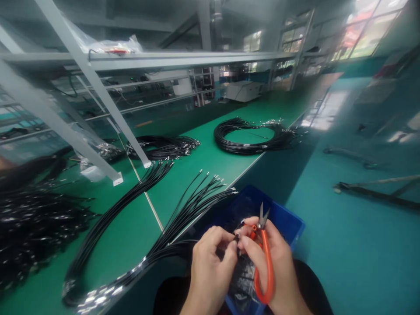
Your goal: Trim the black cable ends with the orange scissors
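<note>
In front of my lap, my left hand [211,262] is closed in a pinch on a small dark piece, perhaps a cable end; its exact kind is hidden by the fingertips. My right hand [280,262] holds orange-handled scissors [269,271], blades up and slightly apart. Its thumb and fingers also meet the small piece at the left fingertips. Below both hands is a blue bin [293,221] with small plastic bags and dark parts in it. A looped bundle of black cables [98,223] with silvery ends runs along the bench edge, passing behind my left hand.
The green bench [193,175] carries a coil of black cables [243,146], another cable bundle [164,146] and a large cable pile [36,232] at left. A metal shelf frame [108,105] rises over the bench. Metal legs [367,192] stand on the floor at right.
</note>
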